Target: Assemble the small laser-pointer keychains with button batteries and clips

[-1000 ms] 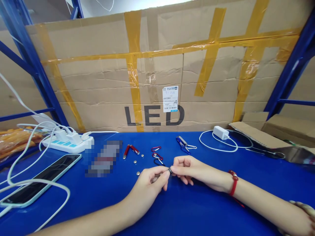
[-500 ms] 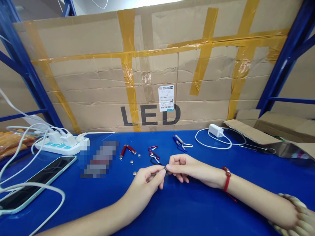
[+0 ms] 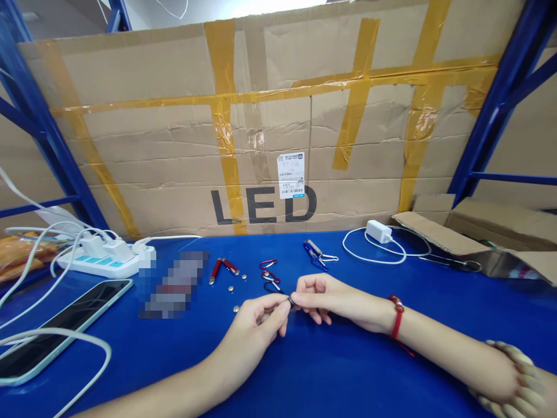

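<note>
Fingertips of my left hand [image 3: 263, 322] and my right hand [image 3: 324, 297] meet at a small dark piece [image 3: 290, 301], pinched between them above the blue table [image 3: 331, 371]. Most of that piece is hidden by the fingers. Just behind lie a black carabiner [image 3: 273, 287] and two red ones, the farther being a red carabiner [image 3: 268, 264]. Two red tubes, one a red cylinder [image 3: 216, 271], rest to the left. Several silver button cells [image 3: 231, 288] lie near them. Farther back are a blue cylinder [image 3: 312, 252] and a silver one with clips.
A phone [image 3: 65, 328] and a white power strip [image 3: 104, 258] with loose cables are at the left. A white charger [image 3: 378, 231] with its cable, scissors and an open cardboard box [image 3: 491, 226] stand at the right. A large carton [image 3: 174, 151] closes the back.
The whole view has shifted slightly, so things appear a little farther left. Both hands keep the same pinch on the dark piece.
</note>
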Demonstrator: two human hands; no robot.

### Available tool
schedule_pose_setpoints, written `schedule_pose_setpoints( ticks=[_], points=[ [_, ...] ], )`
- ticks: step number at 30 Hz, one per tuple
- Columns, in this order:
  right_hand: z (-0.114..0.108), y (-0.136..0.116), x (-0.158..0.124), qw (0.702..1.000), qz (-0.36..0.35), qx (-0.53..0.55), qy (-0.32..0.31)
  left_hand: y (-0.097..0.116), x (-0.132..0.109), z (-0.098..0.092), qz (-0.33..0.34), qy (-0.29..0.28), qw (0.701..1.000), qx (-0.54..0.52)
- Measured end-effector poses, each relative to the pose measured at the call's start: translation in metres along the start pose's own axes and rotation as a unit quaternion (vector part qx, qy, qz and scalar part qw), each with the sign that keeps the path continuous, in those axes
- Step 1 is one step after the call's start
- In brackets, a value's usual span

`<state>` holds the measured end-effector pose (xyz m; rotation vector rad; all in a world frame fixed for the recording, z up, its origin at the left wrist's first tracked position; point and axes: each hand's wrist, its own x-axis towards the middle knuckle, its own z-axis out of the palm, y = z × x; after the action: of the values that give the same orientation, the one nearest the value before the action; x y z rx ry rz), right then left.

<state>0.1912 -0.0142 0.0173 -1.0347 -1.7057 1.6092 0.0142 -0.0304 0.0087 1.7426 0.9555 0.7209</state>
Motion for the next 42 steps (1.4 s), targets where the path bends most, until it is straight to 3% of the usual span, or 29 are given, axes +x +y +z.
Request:
schedule_pose_setpoints(
  ticks=[42],
  points=[
    [-0.001,0.0024,0.0016,1.0,-0.009,-0.011,-0.007,0.0019,-0.0005,-0.0006,0.009,-0.001,1.0,0.01]
  ],
)
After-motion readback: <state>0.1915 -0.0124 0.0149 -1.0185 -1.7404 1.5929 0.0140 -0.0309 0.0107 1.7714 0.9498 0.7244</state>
